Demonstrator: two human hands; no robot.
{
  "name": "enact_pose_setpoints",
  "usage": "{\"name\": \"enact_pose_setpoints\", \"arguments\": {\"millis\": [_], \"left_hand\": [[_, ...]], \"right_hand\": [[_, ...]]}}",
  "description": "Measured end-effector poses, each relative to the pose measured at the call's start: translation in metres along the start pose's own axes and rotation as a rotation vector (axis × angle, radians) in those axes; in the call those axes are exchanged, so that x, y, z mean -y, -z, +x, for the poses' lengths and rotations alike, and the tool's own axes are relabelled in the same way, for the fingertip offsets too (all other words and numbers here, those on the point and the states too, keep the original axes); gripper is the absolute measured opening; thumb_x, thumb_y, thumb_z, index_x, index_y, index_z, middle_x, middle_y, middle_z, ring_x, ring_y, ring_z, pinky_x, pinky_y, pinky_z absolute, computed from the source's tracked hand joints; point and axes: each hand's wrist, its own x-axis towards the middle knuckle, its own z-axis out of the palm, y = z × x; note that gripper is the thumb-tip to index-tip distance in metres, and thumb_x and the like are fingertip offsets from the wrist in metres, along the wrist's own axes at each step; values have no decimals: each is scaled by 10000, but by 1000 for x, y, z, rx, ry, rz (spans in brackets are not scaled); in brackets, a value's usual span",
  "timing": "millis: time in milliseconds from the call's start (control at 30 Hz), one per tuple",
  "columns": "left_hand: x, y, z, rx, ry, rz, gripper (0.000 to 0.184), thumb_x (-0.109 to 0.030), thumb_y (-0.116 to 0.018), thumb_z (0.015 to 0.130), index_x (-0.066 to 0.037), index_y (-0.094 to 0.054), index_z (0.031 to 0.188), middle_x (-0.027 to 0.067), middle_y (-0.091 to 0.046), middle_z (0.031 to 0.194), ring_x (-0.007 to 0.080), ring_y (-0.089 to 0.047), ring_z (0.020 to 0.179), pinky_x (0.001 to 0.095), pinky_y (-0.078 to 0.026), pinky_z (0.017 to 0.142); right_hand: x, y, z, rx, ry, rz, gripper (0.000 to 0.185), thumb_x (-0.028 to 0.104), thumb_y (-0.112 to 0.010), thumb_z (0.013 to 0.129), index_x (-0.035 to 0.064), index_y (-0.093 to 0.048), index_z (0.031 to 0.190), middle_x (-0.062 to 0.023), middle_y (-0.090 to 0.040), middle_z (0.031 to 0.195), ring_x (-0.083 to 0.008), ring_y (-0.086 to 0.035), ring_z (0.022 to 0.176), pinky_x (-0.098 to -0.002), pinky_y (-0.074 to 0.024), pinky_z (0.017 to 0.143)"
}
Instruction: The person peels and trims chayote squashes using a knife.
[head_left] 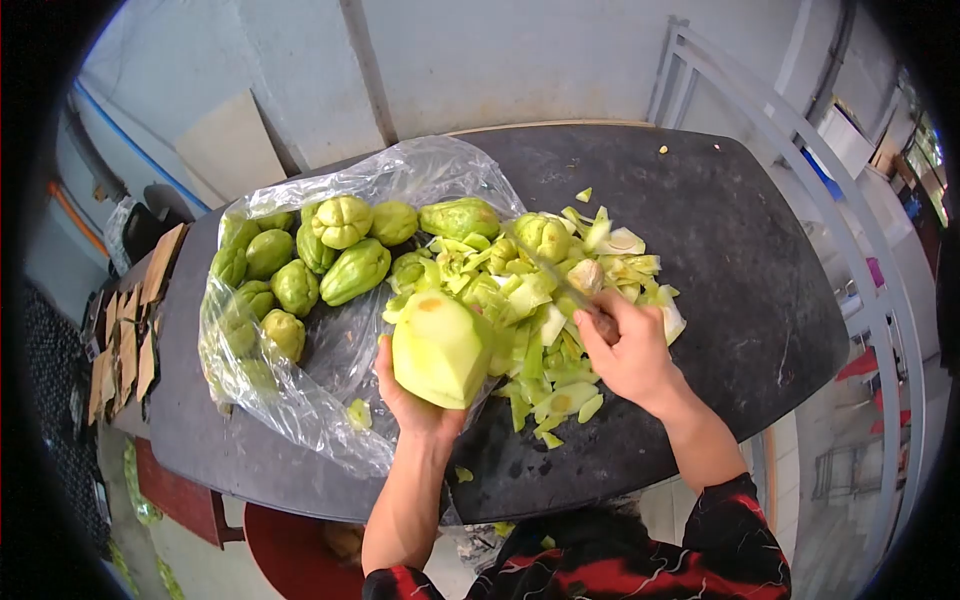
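Note:
My left hand [425, 418] is wrapped round a peeled, pale green chayote [440, 350] from below, holding it above the table. A small brownish spot shows near its top. My right hand [635, 355] is closed on the handle of a knife [545, 266], whose blade points up and left over a heap of green peelings [535, 300]. The blade is apart from the held chayote. Several unpeeled chayotes [356, 272] lie left of the heap, on and inside a clear plastic bag [415, 160].
The dark table [760, 300] has rounded corners and a few stray scraps. Behind it stands a pale wall [520, 60]. A grey metal railing [850, 190] runs along the right. Flattened cardboard [130, 340] is at the left, and a red tub [275, 550] sits below the front edge.

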Motion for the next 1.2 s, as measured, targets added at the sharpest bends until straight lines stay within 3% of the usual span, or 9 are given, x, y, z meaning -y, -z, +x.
{"name": "enact_pose_setpoints", "arguments": {"millis": [67,133,267,533,733,800,933,1000,1200], "left_hand": [[0,1,0,-10,-8,-33,766,-647,-469,916,-98,-473,1449,249,-522,1411,424,-527,1280,558,-442,1067],[-1,8,-1,-64,-24,14,767,-653,-446,929,-93,-474,1451,266,-511,1422,423,-508,1314,554,-416,1103],[-2,10,1,42,65,23,815,-697,-425,923,-87,-461,1461,282,-477,1453,414,-525,1295,552,-412,1110],[2,13,-3,157,84,-106,841,-692,-448,919,-65,-416,1477,287,-446,1467,404,-512,1302,510,-461,1083],[0,14,-8,-58,9,0,759,-661,-503,881,-117,-550,1408,136,-580,1395,340,-546,1273,534,-417,1098],[-4,19,-6,118,30,-123,762,-664,-513,869,-137,-540,1419,142,-573,1404,338,-557,1251,533,-428,1078],[-4,5,-9,132,-4,-10,799,-666,-515,861,-124,-509,1448,181,-559,1409,371,-553,1244,533,-423,1080],[-5,7,-9,7,-54,7,853,-673,-496,872,-66,-460,1470,279,-502,1426,430,-525,1265,566,-418,1090],[-2,12,-6,210,15,-7,838,-667,-491,873,-66,-475,1456,234,-514,1431,404,-516,1292,563,-412,1099]], "right_hand": [[-7,-7,-4,-50,113,-57,152,59,-697,837,-35,-646,945,-91,-580,585,-217,-583,480,-335,-477,502],[-11,-13,-8,-40,575,-303,278,48,-714,756,-51,-659,1010,-85,-624,630,-250,-644,539,-338,-526,518],[2,-22,-16,-28,814,-377,309,66,-675,749,-72,-675,1026,-39,-587,637,-180,-608,541,-298,-482,480],[7,-27,-20,-18,894,-429,317,88,-674,760,-72,-678,1033,-20,-557,643,-158,-595,565,-287,-468,481],[-2,-25,-12,18,713,-400,306,54,-671,738,-66,-679,1020,-44,-590,637,-190,-640,577,-322,-518,510],[-17,-26,-8,15,651,-391,314,31,-678,713,-58,-679,1013,-66,-629,652,-210,-683,609,-342,-552,543],[-10,-22,-9,-18,677,-327,319,29,-684,704,-61,-676,1010,-70,-631,656,-212,-681,599,-346,-546,530],[6,-19,-12,42,747,-321,312,45,-679,730,-74,-674,1018,-55,-598,634,-199,-640,556,-335,-516,498],[14,-20,-20,16,832,-320,285,53,-651,777,-80,-674,1028,-42,-560,618,-179,-598,529,-316,-493,474]]}}
